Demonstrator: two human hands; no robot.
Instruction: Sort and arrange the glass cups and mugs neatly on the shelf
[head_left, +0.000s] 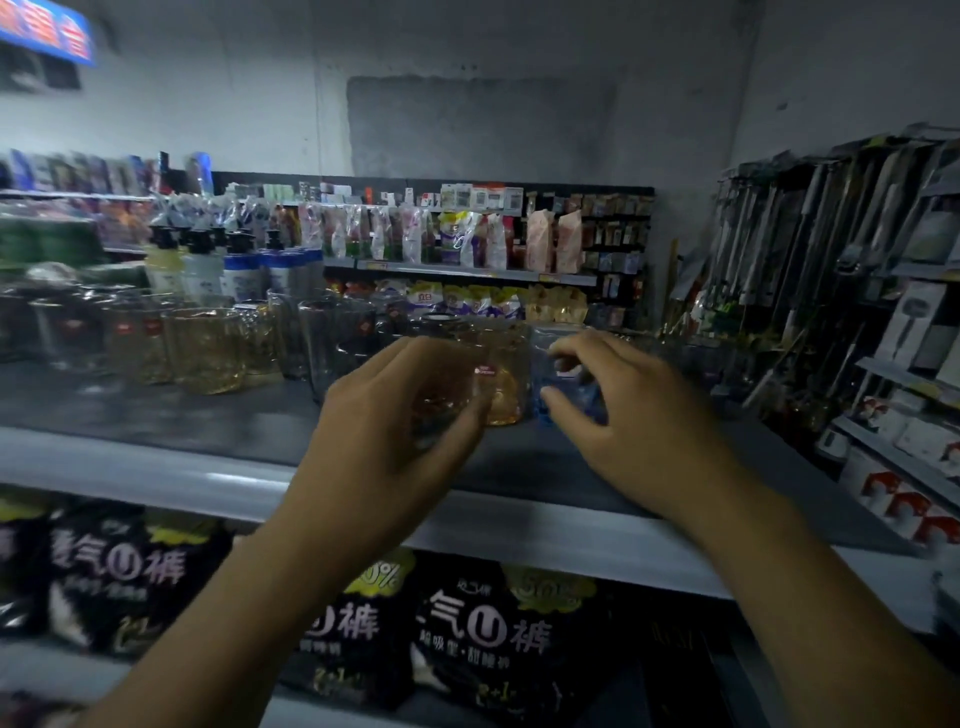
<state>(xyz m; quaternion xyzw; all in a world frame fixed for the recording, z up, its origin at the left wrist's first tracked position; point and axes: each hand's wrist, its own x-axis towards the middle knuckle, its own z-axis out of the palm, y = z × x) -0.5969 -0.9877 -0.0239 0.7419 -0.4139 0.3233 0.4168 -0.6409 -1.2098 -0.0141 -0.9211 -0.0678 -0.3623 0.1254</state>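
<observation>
Both my hands reach onto a dim shop shelf (156, 415) of glassware.

My left hand (384, 415) wraps an amber glass cup (441, 395); my right hand (634, 410) pinches a blue glass cup (566, 384) beside another amber cup (506, 379). Further amber mugs (208, 348) stand left.

Amber-tinted glass cup (506, 376) with small red label, just left of blue-tinted glass cup (563, 376); dark grey shelf (156, 410) beneath; black packages (483, 634) with white characters below shelf.
</observation>
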